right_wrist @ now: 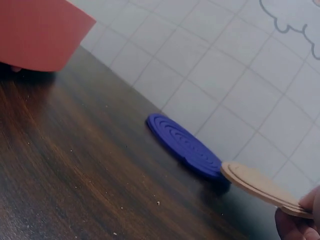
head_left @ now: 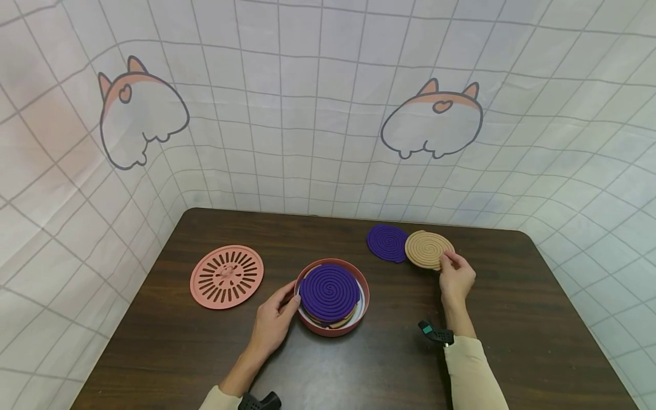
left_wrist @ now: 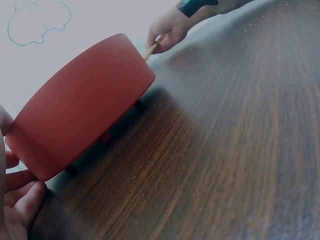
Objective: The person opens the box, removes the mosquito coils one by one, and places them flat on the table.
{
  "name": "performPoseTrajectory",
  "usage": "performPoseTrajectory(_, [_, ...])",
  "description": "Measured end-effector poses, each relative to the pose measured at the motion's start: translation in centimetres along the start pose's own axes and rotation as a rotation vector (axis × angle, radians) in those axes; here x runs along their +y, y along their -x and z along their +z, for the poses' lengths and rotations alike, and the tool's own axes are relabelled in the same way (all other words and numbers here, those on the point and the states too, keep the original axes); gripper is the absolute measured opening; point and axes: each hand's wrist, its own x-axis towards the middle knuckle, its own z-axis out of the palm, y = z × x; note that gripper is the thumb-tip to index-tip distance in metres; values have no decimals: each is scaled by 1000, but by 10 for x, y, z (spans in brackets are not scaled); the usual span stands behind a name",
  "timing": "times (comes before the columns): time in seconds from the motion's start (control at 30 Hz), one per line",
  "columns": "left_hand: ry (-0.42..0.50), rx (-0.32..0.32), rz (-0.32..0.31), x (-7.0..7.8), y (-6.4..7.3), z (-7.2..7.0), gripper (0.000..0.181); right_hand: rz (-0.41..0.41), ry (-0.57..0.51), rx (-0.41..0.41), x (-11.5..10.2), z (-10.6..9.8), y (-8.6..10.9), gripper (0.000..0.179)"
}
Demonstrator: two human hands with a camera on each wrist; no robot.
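Observation:
My left hand (head_left: 271,322) grips the left side of a round red mosquito coil box (head_left: 365,296), thumb at the rim and fingers along the wall. Inside lies a purple mosquito coil (head_left: 329,292) on top, with tan edges showing beneath it. My right hand (head_left: 456,279) pinches the near right edge of a tan mosquito coil (head_left: 426,249), thumb above and fingers below. In the right wrist view, this tan coil (right_wrist: 257,185) is tilted, its far edge right at another purple coil (right_wrist: 182,145) on the table.
A pink slotted lid (head_left: 227,277) lies flat on the table, left of the box. Dark wood table (head_left: 389,364) runs back to a white gridded cloth (head_left: 307,142) hanging behind and at both sides. Short feet lift the box in the left wrist view.

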Motion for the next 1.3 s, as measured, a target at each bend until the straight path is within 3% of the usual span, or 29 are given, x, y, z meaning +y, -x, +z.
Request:
performPoseTrajectory(0.17, [4,2,6,0,0,1,38,42,-28,64,4,-1,-2,25])
performPoseTrajectory(0.37, [-2,9,32,0,0,1,38,78,-47,85,7,-1,-6,25])
performPoseTrajectory(0.53, [-7,13,46,0,0,0,39,95,0,101,9,-1,-11,26])
performPoseTrajectory(0.87, [-2,5,10,1,0,0,38,80,72,115,7,0,-13,28])
performPoseTrajectory(1.13, [-11,5,-3,2,0,0,37,64,-15,47,8,0,-14,31])
performPoseTrajectory(1.3, [-17,8,-4,2,1,0,37,50,42,16,8,0,-15,30])
